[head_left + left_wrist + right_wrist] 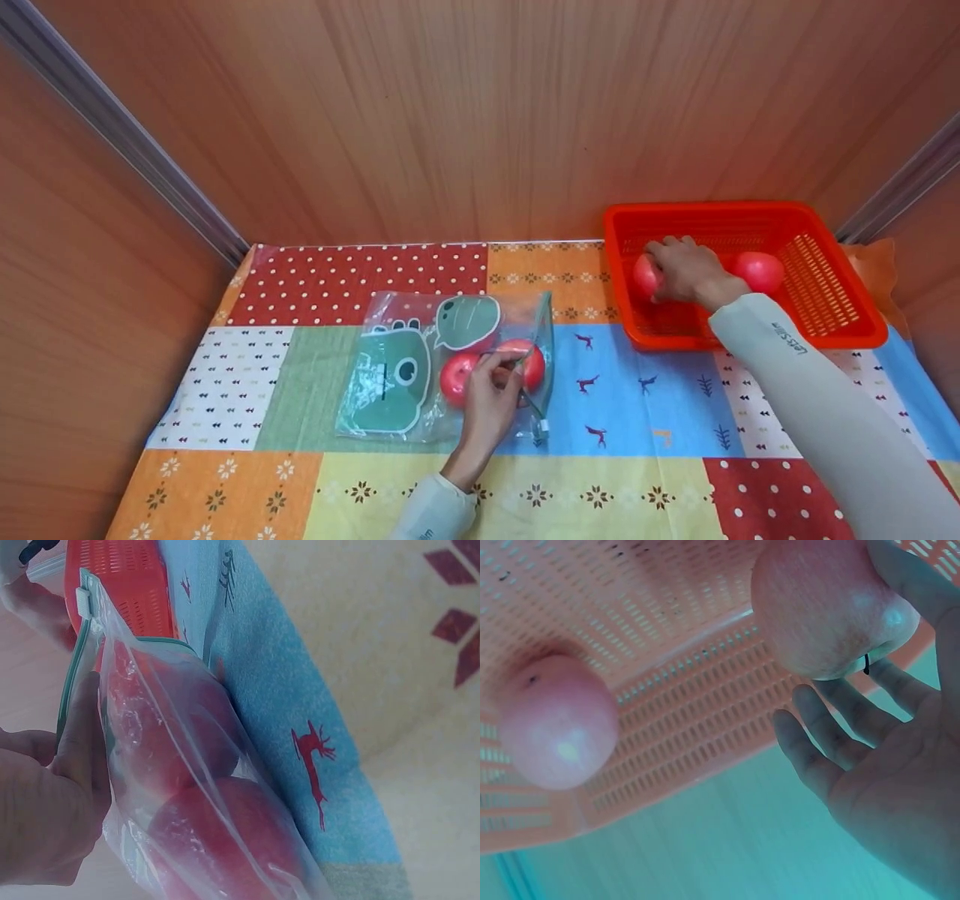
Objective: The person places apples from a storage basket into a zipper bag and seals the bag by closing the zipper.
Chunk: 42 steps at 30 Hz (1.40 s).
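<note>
A clear zip bag [394, 382] with a green cartoon print lies on the cloth, its slider end toward the right. Red apples [456, 379] are inside it. My left hand [490, 405] pinches the bag's green zip edge [71, 679] between thumb and finger, and the mouth gapes there. Inside the red basket [637, 337], my right hand [686, 271] grips an apple [829, 607] near the left wall, thumb on one side and fingers on the other. A second apple [759, 271] sits in the basket, to the right of this hand.
A patchwork-print cloth [592, 487] covers the table. Wood-grain panels [420, 120] rise behind and at both sides. The basket stands at the back right, close to the rear panel, with slotted walls.
</note>
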Each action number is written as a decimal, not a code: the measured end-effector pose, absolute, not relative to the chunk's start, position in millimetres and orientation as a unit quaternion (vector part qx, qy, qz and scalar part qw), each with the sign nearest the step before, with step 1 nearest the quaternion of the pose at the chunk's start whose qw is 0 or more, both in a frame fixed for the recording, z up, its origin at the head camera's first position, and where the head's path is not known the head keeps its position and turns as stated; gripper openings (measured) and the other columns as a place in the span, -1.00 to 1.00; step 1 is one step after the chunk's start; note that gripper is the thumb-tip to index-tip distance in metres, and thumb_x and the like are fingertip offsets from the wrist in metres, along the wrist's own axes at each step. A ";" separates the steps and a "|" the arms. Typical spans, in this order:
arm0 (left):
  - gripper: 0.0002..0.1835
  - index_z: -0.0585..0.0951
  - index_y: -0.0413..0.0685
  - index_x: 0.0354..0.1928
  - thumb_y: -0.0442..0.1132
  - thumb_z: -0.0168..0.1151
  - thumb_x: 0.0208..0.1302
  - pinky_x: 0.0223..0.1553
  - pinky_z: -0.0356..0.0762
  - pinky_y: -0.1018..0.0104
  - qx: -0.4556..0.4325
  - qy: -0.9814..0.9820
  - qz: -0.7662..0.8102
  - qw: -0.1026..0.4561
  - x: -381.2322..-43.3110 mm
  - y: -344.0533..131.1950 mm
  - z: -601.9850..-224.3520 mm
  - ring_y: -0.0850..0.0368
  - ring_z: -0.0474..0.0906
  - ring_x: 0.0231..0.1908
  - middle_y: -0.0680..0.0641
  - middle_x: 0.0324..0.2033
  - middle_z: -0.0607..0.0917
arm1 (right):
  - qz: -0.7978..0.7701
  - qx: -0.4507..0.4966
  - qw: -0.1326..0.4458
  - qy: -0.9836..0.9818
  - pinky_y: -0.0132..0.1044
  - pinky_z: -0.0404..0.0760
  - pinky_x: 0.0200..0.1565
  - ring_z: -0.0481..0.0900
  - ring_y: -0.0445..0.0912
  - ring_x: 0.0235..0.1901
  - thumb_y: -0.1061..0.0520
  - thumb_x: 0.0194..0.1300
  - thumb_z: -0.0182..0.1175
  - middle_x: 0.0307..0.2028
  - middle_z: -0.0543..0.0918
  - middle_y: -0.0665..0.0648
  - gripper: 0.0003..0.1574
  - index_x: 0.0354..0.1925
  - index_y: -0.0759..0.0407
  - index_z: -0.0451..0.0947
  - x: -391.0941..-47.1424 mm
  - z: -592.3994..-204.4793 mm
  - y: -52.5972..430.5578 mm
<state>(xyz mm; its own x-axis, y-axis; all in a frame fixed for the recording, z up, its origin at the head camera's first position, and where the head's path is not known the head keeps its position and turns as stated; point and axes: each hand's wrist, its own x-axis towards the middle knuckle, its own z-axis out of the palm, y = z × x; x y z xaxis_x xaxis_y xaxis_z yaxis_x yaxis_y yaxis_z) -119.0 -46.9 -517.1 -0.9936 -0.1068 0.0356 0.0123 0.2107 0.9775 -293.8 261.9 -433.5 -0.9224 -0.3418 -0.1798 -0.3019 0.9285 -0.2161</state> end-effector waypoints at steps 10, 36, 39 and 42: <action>-0.75 0.76 -0.07 0.08 -0.41 0.33 0.43 -0.42 0.74 0.36 0.034 -0.774 -0.631 0.044 -119.2 -46.3 -515.4 0.13 0.62 -0.33 -0.09 -0.16 0.65 | -0.097 -0.178 0.078 0.976 0.42 0.56 0.18 0.38 0.36 0.23 0.17 0.08 0.62 0.26 0.48 0.45 0.08 0.47 0.32 0.35 -283.4 -427.3 264.0; -0.75 0.76 -0.17 0.04 -0.50 0.29 0.40 -0.50 0.71 0.37 0.029 -0.763 -0.644 0.057 -117.4 -46.4 -518.4 0.11 0.61 -0.35 -0.14 -0.17 0.67 | -0.082 -0.206 0.037 0.974 0.44 0.51 0.23 0.40 0.35 0.26 0.16 0.09 0.62 0.30 0.48 0.43 0.06 0.47 0.30 0.37 -248.3 -411.9 255.2; -0.75 0.76 -0.17 0.05 -0.49 0.29 0.41 -0.48 0.72 0.35 0.029 -0.764 -0.643 0.054 -117.3 -46.4 -517.2 0.11 0.61 -0.33 -0.13 -0.17 0.67 | -0.077 -0.212 0.026 0.974 0.43 0.53 0.21 0.41 0.35 0.25 0.16 0.10 0.62 0.29 0.49 0.43 0.03 0.46 0.30 0.39 -244.9 -409.7 254.2; -0.75 0.75 -0.16 0.06 -0.47 0.29 0.42 -0.46 0.73 0.34 0.031 -0.766 -0.641 0.049 -117.3 -46.5 -516.5 0.12 0.62 -0.33 -0.12 -0.16 0.67 | -0.077 -0.215 0.016 0.973 0.43 0.54 0.21 0.42 0.35 0.24 0.16 0.09 0.63 0.29 0.50 0.42 0.03 0.45 0.29 0.40 -240.7 -407.4 253.5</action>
<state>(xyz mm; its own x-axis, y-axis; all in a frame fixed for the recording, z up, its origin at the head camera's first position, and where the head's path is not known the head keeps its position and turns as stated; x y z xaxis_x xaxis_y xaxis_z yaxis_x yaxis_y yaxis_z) -117.3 -46.5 -516.5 -0.9933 -0.1098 0.0351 0.0152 0.1767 0.9841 -240.7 253.5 -407.4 -0.9068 -0.4215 0.0023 -0.4166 0.8954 -0.1571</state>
